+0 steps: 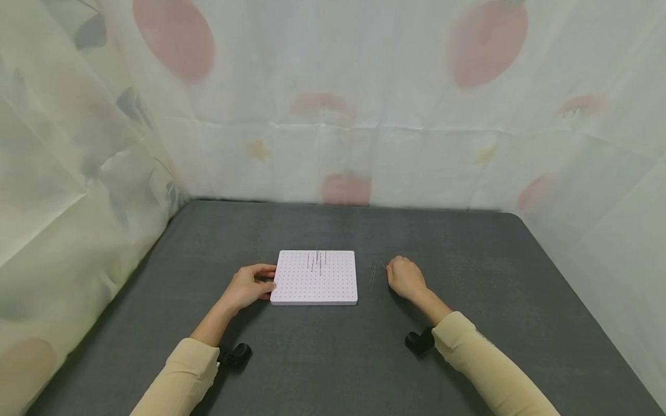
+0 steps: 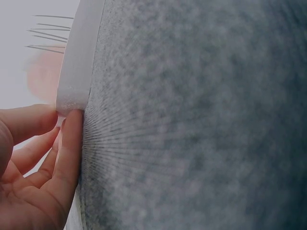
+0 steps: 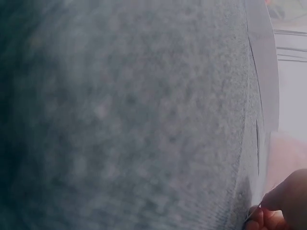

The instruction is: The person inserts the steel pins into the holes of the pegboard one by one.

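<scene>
A white board (image 1: pixel 312 289) with a grid of small holes lies flat on the table. Several thin metal needles (image 1: pixel 319 263) stand upright in its upper middle part. My left hand (image 1: pixel 246 287) holds the board's left edge, the thumb at the top edge and a finger (image 2: pixel 72 139) low against its side. To the right of the board, my right hand (image 1: pixel 406 277) pinches a thin needle (image 3: pixel 253 213) between thumb and fingertips, close to the tabletop. Loose needles (image 1: pixel 373 276) lie on the table between the board and that hand.
The dark grey table (image 1: pixel 333 358) reaches back to a pale patterned curtain (image 1: pixel 416 162), with another curtain (image 1: pixel 57 173) along the left side. A black wrist device (image 1: pixel 236 355) sits at the left cuff and another one (image 1: pixel 418 342) at the right cuff.
</scene>
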A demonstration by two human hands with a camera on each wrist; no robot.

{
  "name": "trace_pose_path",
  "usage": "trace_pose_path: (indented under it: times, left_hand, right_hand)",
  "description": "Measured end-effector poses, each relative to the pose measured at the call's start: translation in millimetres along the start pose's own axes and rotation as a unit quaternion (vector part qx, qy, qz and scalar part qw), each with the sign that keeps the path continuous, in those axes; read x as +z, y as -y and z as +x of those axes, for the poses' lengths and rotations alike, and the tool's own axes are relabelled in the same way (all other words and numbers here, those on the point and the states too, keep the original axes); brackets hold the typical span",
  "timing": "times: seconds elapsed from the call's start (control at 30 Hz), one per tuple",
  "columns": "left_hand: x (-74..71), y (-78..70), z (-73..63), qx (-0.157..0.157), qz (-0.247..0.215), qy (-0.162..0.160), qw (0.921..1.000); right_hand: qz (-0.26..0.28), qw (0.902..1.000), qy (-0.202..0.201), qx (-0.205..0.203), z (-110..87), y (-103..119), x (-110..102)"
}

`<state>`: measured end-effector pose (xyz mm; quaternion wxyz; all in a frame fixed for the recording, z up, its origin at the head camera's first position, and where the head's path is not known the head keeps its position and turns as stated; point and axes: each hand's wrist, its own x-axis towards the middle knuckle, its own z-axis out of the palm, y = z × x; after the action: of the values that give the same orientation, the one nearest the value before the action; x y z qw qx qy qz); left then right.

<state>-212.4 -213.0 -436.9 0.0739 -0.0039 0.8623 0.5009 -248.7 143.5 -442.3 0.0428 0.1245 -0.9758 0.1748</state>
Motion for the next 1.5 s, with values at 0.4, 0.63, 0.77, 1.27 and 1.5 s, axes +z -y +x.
trace_pose_path:
  times: [0.4,0.63,0.77,1.27,1.5]
  left_hand:
    - [0.1,-1.7,-1.3,-0.002,-0.001,0.002,1.0000]
    - [0.2,-1.8,-1.1,-0.004,0.000,0.002,1.0000]
    - [0.3,-1.0,0.0,-0.007,0.000,0.000,1.0000]
    - [0.3,-0.6,1.5,-0.011,0.000,0.001,0.9999]
    - [0.4,-0.5,1.6,-0.015,0.003,0.002,0.9999]
  right_hand:
    - [0.072,0.9973,0.011,-0.010,5.7,-0.1,2.3]
    - [0.096,0.9949,-0.016,-0.024,8.1,5.1,-1.7]
    - [0.117,0.9928,-0.016,-0.021,9.5,9.7,-4.0]
    - [0.159,0.9835,-0.070,-0.052,13.1,24.0,-5.1]
    - [0.178,0.9775,-0.086,-0.072,16.1,31.4,-3.3]
